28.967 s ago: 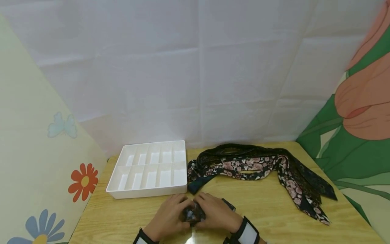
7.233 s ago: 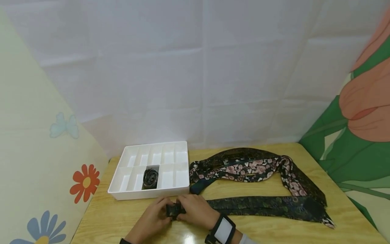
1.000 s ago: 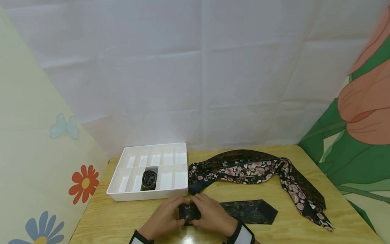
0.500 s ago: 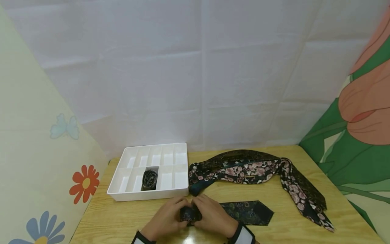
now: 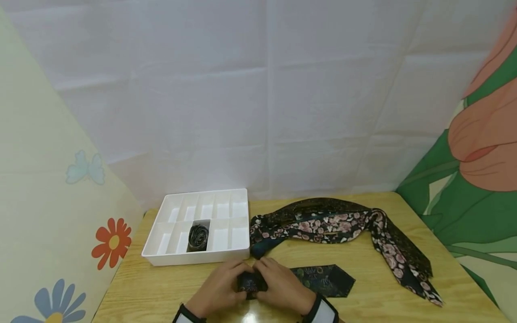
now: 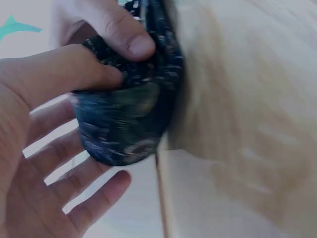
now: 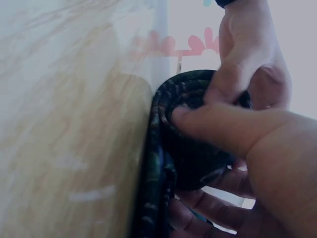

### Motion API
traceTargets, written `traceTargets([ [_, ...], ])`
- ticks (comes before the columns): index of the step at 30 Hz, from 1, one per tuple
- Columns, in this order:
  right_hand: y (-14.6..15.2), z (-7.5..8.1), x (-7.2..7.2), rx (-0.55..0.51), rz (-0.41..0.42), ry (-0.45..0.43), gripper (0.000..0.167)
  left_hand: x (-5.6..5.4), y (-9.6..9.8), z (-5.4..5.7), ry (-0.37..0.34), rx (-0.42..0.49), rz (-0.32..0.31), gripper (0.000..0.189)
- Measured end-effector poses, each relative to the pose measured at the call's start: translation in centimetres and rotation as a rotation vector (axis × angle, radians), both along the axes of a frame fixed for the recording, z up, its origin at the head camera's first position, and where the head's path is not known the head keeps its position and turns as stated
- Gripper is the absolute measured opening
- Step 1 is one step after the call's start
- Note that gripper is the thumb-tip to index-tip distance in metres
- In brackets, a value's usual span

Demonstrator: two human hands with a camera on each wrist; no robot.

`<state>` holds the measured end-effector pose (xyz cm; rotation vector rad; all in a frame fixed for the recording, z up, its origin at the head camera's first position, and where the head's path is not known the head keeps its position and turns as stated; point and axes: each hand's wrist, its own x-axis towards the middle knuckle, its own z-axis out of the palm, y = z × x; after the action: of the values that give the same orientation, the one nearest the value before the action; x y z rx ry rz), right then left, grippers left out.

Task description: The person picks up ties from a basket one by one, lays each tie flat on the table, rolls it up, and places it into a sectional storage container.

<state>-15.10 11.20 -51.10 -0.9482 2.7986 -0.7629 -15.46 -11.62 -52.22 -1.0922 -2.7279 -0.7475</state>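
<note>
A dark patterned necktie [image 5: 323, 280] lies partly flat on the table, its pointed end toward the right. The rest of it is wound into a thick coil standing on edge between my hands. My left hand [image 5: 220, 287] grips the coil from the left, thumb on its spiral side and fingers on the far side, as the left wrist view shows with the coil [image 6: 124, 124]. From the right my right hand [image 5: 282, 285] holds the same coil [image 7: 190, 163], thumb pressed at its centre. The flat tail passes out beneath my right hand, which covers part of it.
A white divided tray [image 5: 194, 258] stands behind my left hand; a rolled dark necktie [image 5: 198, 237] sits in its front row's middle compartment. Several more neckties, one with pink flowers [image 5: 341, 222], lie draped at the back right of the wooden table [image 5: 387, 300]. A white sheet hangs behind.
The necktie's pointed end has slid left as the flat tail shortens; it reached far right 7 seconds ago. The rolled tie in the tray was absent 29 seconds ago.
</note>
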Motion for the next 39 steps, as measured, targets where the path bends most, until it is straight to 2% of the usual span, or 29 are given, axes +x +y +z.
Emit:
traceTargets([
  [4,0.23,0.00,-0.22,-0.024,0.003,-0.062,0.051,-0.06,0.13,0.02,0.036,-0.027,0.021,0.054],
  [7,0.37,0.11,-0.44,-0.040,0.000,-0.112,0.051,-0.18,0.21,0.14,0.026,-0.038,0.038,0.050],
  [12,0.46,0.17,-0.56,-0.001,-0.010,-0.048,0.053,-0.36,0.24,0.24,-0.032,-0.019,0.051,0.056],
  [15,0.52,0.17,-0.55,0.001,-0.010,-0.054,0.055,-0.39,0.23,0.28,-0.060,0.018,0.037,0.052],
  [17,0.54,0.18,-0.56,-0.006,-0.008,-0.071,0.055,-0.39,0.19,0.29,-0.051,0.026,0.031,0.047],
  [20,0.54,0.13,-0.52,0.002,-0.007,-0.056,0.058,-0.39,0.14,0.17,-0.039,0.031,0.024,0.052],
  [23,0.54,0.09,-0.50,0.013,-0.003,-0.028,0.056,-0.37,0.19,0.04,-0.087,0.039,0.016,0.056],
  [25,0.62,0.07,-0.54,0.010,0.002,-0.034,0.058,-0.37,0.24,0.01,-0.130,0.046,0.009,0.055],
  [28,0.77,-0.01,-0.62,0.015,0.005,-0.047,0.059,-0.36,0.24,0.10,-0.157,0.054,0.012,0.052],
  [33,0.89,-0.24,-0.62,0.038,0.022,-0.053,0.060,-0.24,0.40,0.15,-0.125,0.069,0.010,0.053],
  [39,1.03,0.14,-0.62,0.007,0.034,-0.125,0.063,-0.21,0.63,0.06,-0.055,0.065,-0.004,0.053],
])
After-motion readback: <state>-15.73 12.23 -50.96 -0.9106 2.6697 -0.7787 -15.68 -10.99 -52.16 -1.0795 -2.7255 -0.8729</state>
